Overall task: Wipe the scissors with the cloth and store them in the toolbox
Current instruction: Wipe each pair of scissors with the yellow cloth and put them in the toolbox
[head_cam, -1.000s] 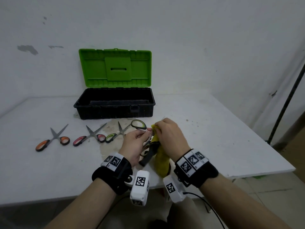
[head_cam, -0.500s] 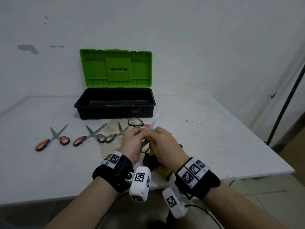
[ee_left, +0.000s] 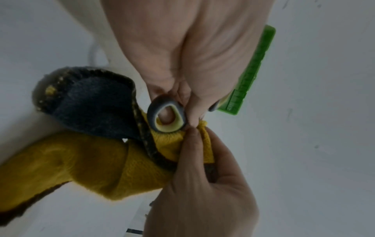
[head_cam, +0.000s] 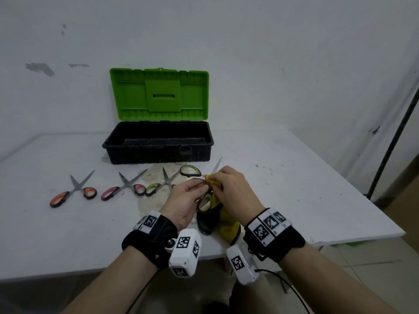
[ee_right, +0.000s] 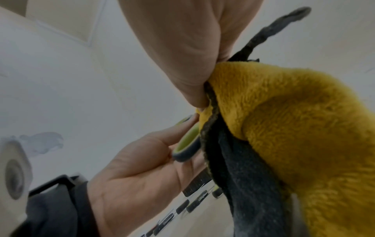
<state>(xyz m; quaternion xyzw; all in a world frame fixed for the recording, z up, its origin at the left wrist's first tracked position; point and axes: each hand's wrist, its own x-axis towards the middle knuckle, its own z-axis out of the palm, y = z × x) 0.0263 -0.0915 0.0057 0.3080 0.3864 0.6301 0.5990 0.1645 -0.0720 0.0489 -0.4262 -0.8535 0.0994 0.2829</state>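
Wipe step in hand — first pair by the look of it, since the toolbox appears empty from the head view, lid up, standing at the back of the white table. Left hand grips the green-and-grey-handled scissors by a finger loop; the left wrist view shows a fingertip through that loop. Right hand pinches the yellow-and-dark-grey cloth around the blade just above the handles, with the bare blade tip poking out past the knuckles toward the box. The rest of the cloth hangs down to the table edge. Held pair sits above the near table edge, well apart from the box. Three more pairs lie in a row in front of the box — orange-handled scissors, pink-handled scissors and a second green-handled pair — all lying open, still to wipe I'd judge. Next move calls for: sliding the pinched cloth up the blade toward the tip, keeping fingers behind the fabric and off the edge, left hand holding the loop steady; then closing the blades and reaching forward to lay the pair in the box. Can't tell whether the held blades are open or closed — hands cover the pivot.
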